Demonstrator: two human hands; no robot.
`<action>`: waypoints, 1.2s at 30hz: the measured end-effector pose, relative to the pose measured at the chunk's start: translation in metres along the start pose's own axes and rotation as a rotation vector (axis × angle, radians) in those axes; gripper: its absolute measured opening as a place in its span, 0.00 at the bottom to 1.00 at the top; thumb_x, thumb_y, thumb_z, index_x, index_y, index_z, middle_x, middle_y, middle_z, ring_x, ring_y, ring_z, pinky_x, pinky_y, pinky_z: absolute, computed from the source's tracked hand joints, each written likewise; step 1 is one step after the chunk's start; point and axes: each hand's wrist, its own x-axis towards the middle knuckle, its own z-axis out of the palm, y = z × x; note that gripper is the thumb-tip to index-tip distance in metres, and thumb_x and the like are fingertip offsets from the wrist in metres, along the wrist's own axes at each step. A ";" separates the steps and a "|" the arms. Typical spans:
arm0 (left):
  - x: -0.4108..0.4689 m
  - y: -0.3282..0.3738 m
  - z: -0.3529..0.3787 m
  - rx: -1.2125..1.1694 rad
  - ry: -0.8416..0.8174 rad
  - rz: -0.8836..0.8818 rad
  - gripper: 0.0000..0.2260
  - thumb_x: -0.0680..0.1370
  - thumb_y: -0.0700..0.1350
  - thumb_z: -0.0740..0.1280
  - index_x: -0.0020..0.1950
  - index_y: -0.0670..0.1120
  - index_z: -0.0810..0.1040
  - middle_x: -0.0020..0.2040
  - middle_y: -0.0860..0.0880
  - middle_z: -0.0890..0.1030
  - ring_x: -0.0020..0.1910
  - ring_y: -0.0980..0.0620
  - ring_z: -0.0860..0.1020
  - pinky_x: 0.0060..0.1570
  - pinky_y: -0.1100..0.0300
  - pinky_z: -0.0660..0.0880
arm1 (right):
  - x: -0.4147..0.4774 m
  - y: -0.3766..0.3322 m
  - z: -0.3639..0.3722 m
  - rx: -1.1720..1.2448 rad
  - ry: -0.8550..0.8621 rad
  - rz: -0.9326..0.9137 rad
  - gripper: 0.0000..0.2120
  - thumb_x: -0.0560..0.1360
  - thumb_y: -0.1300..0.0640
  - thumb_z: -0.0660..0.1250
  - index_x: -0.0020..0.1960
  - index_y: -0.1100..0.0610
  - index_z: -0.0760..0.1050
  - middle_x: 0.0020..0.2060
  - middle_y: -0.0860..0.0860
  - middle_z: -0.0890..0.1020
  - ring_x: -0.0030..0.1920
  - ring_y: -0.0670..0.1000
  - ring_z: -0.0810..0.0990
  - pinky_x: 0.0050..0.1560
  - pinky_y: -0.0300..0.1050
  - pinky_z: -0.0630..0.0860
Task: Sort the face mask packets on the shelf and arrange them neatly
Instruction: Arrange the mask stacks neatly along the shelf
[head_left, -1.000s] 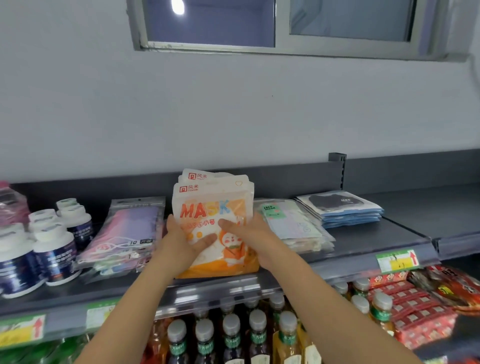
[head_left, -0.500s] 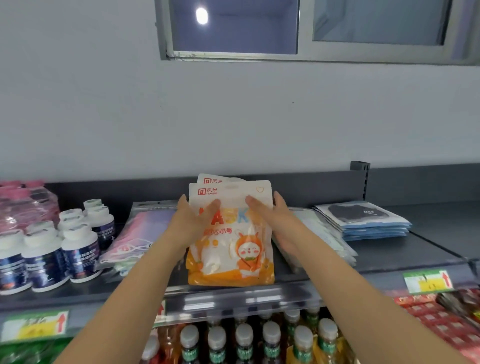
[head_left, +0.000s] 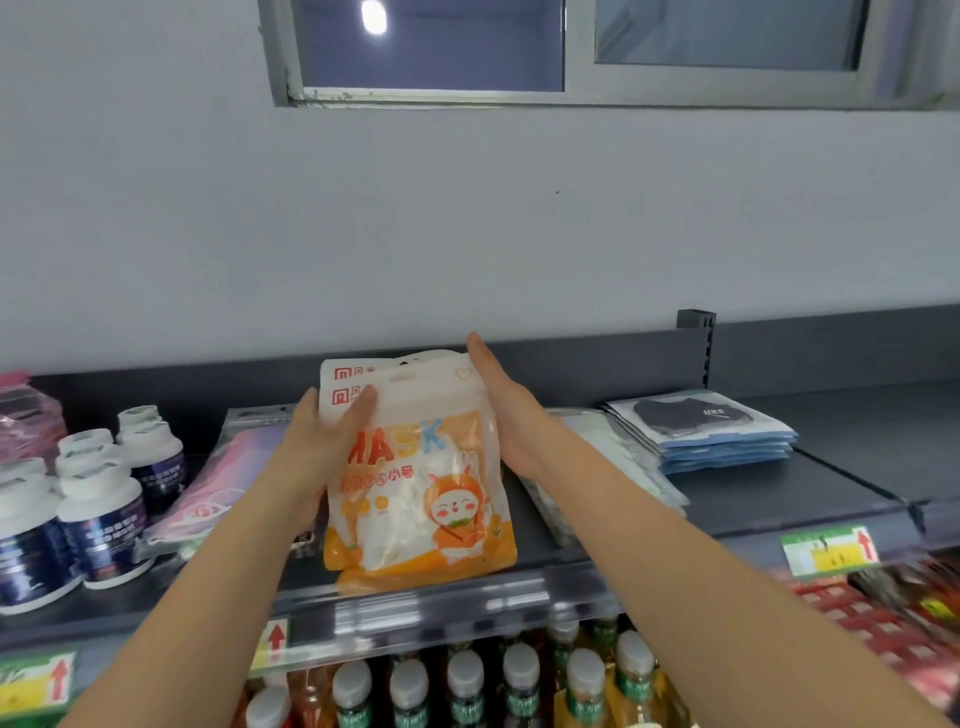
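Pink pile: clear plastic packets of pink masks (head_left: 218, 483) are lying skewed, likely still needing tidying.
Left grip: left hand (head_left: 317, 457) is clasping the left edge of the glossy orange-and-white mask pouches (head_left: 421, 499), thumb across the front.
Pouches: standing on end at the dark grey metal shelf (head_left: 831, 486) front.
Right grip: right hand (head_left: 501, 415) is lying open, straight fingers pressing their right side.
Blue stack: flat blue-edged packets (head_left: 711, 436) are lying neatly, seemingly done.

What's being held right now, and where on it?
The orange MASK packets: left hand grips their upper left edge, thumb across the front; right hand presses flat against the right edge, fingers straight.
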 end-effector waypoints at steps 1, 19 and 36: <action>-0.002 0.001 0.001 0.028 0.049 0.000 0.33 0.73 0.60 0.66 0.73 0.51 0.60 0.65 0.45 0.76 0.55 0.44 0.80 0.54 0.46 0.77 | 0.001 0.001 0.000 -0.007 -0.011 -0.020 0.32 0.73 0.33 0.59 0.71 0.50 0.65 0.65 0.52 0.75 0.59 0.51 0.77 0.49 0.43 0.76; -0.063 0.042 0.231 0.799 -0.185 0.801 0.24 0.77 0.52 0.65 0.72 0.52 0.66 0.68 0.53 0.72 0.66 0.55 0.70 0.66 0.60 0.64 | -0.068 -0.022 -0.269 -0.561 0.497 -0.231 0.35 0.74 0.52 0.68 0.75 0.50 0.54 0.74 0.51 0.61 0.73 0.52 0.61 0.68 0.49 0.63; -0.028 0.001 0.372 0.036 -0.008 -0.240 0.27 0.79 0.51 0.63 0.72 0.38 0.60 0.63 0.44 0.69 0.53 0.50 0.65 0.52 0.59 0.62 | -0.039 0.009 -0.390 -0.215 0.293 0.178 0.14 0.78 0.57 0.63 0.61 0.62 0.71 0.58 0.55 0.79 0.56 0.51 0.77 0.62 0.45 0.71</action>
